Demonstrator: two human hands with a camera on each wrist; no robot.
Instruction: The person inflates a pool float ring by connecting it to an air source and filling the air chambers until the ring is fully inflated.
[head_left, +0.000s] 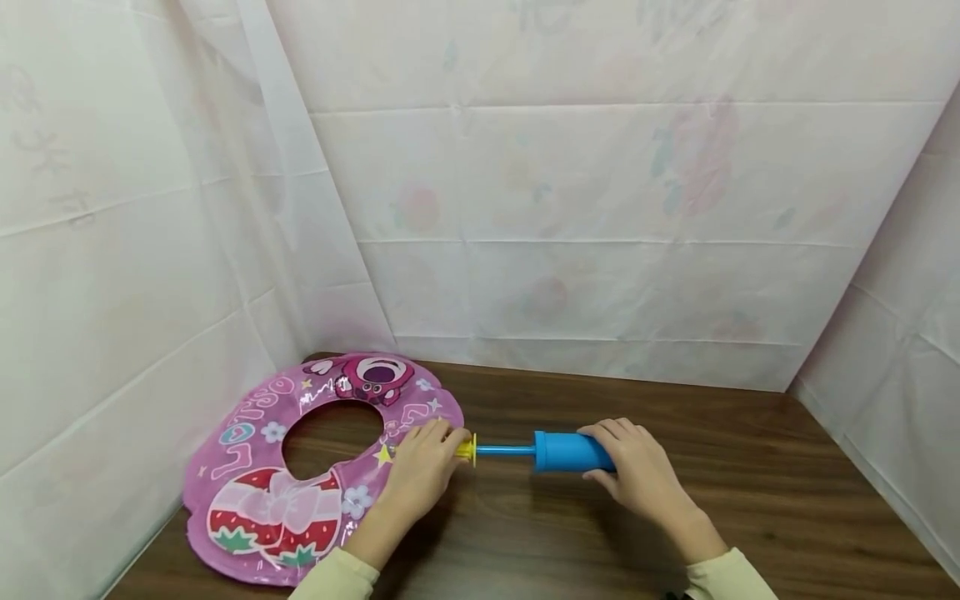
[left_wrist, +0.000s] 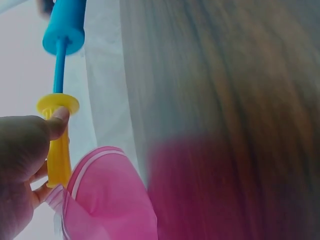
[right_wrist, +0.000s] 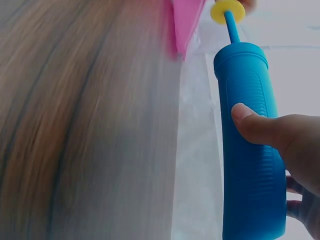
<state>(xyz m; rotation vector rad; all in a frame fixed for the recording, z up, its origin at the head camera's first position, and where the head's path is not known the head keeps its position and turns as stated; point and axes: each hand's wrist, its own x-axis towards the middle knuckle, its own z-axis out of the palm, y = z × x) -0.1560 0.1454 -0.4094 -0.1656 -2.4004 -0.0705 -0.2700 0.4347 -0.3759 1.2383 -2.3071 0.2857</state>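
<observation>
A blue hand pump (head_left: 567, 452) lies level above the table, its barrel gripped by my right hand (head_left: 637, 468). The right wrist view shows the thumb laid along the ribbed barrel (right_wrist: 252, 165). From its left end a thin blue rod (head_left: 506, 450) extends to a yellow flanged end piece (left_wrist: 60, 150), which my left hand (head_left: 423, 468) holds between thumb and fingers. Under and beside that hand is a pink swim ring (head_left: 240, 450) with a bear, strawberries and lettering. The yellow tip meets the ring's edge in the left wrist view; whether it sits in a valve is hidden.
A dark wooden table (head_left: 750, 467) carries the ring at its left side. White printed sheeting (head_left: 600, 183) hangs behind the table, and more hangs at the left and right sides.
</observation>
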